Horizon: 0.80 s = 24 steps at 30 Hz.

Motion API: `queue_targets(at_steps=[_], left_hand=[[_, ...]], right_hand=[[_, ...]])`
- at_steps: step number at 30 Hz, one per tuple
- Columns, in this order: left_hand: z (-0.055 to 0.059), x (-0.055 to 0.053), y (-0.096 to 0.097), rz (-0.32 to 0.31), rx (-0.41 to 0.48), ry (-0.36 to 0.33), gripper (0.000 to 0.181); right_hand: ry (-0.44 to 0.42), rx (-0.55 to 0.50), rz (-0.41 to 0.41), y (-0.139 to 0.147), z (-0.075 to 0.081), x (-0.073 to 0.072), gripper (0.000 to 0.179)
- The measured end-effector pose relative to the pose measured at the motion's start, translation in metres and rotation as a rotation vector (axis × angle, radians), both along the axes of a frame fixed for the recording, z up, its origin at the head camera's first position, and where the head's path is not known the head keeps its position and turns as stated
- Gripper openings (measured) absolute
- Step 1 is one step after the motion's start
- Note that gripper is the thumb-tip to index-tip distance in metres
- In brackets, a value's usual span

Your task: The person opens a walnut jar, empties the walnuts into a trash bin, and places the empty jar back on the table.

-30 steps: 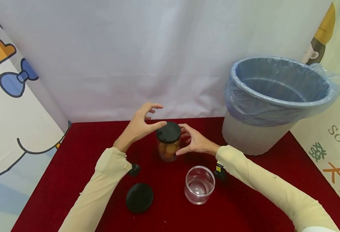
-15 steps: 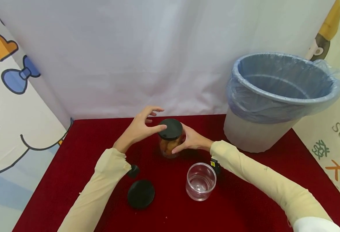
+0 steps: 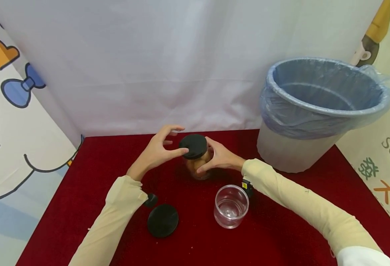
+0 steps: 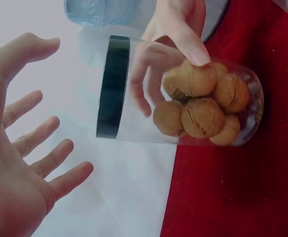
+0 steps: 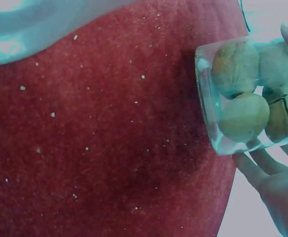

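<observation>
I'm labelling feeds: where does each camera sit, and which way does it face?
Head: worn on the head, facing forward and down over the red cloth; both sleeves, the left hand and the right hand show.
Left wrist: worn there, looking past the left hand at the jar, which appears sideways; the right hand shows.
Right wrist: worn there, looking at part of the jar and the red cloth; some of the right hand shows.
Both wrist views share the jar and right hand.

On the red bench (image 3: pixel 78 181), dotted with pale specks (image 5: pixel 53 114), stands a white bin (image 3: pixel 283 153) with a bluish bag (image 3: pixel 286 120) folded over its rim, before a white curtain (image 3: pixel 132 66) between a cartoon panel (image 3: pixel 12 136) at left and a lettered panel (image 3: pixel 381 155) at right.
</observation>
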<state>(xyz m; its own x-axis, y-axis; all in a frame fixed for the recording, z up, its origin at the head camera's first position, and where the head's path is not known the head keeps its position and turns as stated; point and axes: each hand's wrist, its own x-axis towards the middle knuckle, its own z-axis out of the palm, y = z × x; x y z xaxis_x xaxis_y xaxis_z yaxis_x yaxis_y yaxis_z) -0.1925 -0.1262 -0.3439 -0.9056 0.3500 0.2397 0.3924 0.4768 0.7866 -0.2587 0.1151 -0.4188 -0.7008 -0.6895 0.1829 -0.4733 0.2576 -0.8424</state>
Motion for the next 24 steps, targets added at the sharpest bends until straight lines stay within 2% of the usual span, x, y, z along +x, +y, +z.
queue_targets(at_steps=[5, 14, 20, 24], left_hand=[[0.000, 0.001, 0.002, -0.010, -0.004, 0.015, 0.062], [0.002, 0.005, 0.003, -0.043, -0.028, 0.072, 0.068], [0.003, 0.008, 0.005, -0.067, -0.028, 0.112, 0.072], [0.011, 0.016, 0.009, -0.098, -0.028, 0.127, 0.075]], right_hand=[[0.010, 0.038, -0.002, 0.004, 0.010, 0.002, 0.080], [0.102, 0.109, -0.004, 0.012, 0.026, 0.004, 0.081], [0.151, 0.116, -0.005, 0.015, 0.037, 0.009, 0.085], [0.172, 0.090, 0.003, 0.017, 0.043, 0.014, 0.088]])
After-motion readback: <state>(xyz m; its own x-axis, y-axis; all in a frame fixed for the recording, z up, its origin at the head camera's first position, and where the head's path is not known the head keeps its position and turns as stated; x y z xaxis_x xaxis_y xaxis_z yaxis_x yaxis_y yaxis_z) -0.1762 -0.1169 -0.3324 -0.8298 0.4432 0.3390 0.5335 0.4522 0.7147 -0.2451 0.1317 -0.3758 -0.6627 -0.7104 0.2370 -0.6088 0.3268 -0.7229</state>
